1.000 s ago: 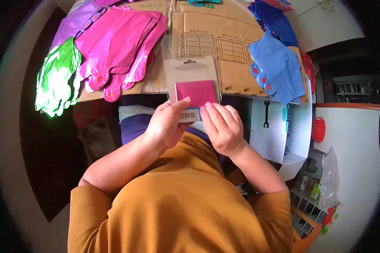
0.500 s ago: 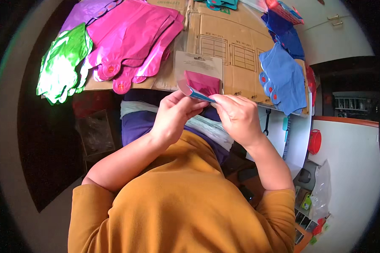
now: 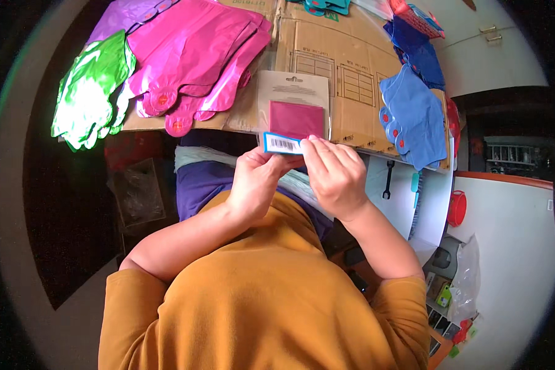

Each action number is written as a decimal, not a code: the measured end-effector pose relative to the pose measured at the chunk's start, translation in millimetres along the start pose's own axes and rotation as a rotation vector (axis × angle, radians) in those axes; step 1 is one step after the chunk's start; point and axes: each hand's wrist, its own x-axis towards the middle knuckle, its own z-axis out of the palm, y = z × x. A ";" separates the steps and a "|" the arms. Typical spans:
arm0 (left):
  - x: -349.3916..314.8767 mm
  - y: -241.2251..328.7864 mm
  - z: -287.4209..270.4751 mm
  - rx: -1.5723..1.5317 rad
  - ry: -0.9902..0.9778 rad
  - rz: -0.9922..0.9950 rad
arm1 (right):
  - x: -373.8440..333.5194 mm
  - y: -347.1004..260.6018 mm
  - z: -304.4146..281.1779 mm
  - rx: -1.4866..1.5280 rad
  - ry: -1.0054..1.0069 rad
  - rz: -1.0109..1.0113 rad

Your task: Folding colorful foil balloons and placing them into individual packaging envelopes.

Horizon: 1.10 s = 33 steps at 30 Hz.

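Between my two hands is a small barcode label (image 3: 282, 143), white with a blue border, its printed side facing up. My left hand (image 3: 254, 182) pinches it from below at the left part. At its right end, the fingers of my right hand (image 3: 337, 180) are closed on it. Just beyond the label, at the table's near edge, lies a clear package with a pale hang card (image 3: 293, 88). A folded magenta foil piece (image 3: 296, 117) shows in that package, its lower edge partly covered by the label and my right fingertips.
Cardboard (image 3: 314, 40) covers the table. Flat foil balloons lie around it: magenta (image 3: 197, 52), shiny green (image 3: 95, 89) and lilac (image 3: 120, 18) on the left, light blue (image 3: 415, 114) and dark blue (image 3: 416, 55) on the right. A wrench (image 3: 388, 180) hangs below the right edge.
The label was curled and seen nearly edge-on; it is now flatter, with the barcode showing. My hands have come slightly lower and closer together, uncovering more of the folded magenta foil.
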 end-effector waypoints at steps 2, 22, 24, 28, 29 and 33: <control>-4.7 2.0 -1.8 -0.015 -0.018 -0.009 | -3.6 -2.2 2.7 -0.028 0.013 -0.028; -3.8 6.3 -24.6 0.168 -0.004 -0.032 | -39.2 -28.8 29.7 1.383 0.310 1.333; -3.9 7.4 -27.1 0.226 0.012 -0.043 | -41.2 -21.6 28.8 1.643 0.207 1.443; -4.4 10.5 -25.1 0.254 0.063 -0.031 | -35.1 -23.3 27.6 1.669 0.180 1.527; -4.3 10.5 -25.1 0.250 0.066 -0.029 | -33.7 -23.9 27.8 1.660 0.184 1.536; -3.3 13.3 -27.0 0.248 0.095 -0.060 | -29.0 -26.9 31.9 1.613 0.245 1.538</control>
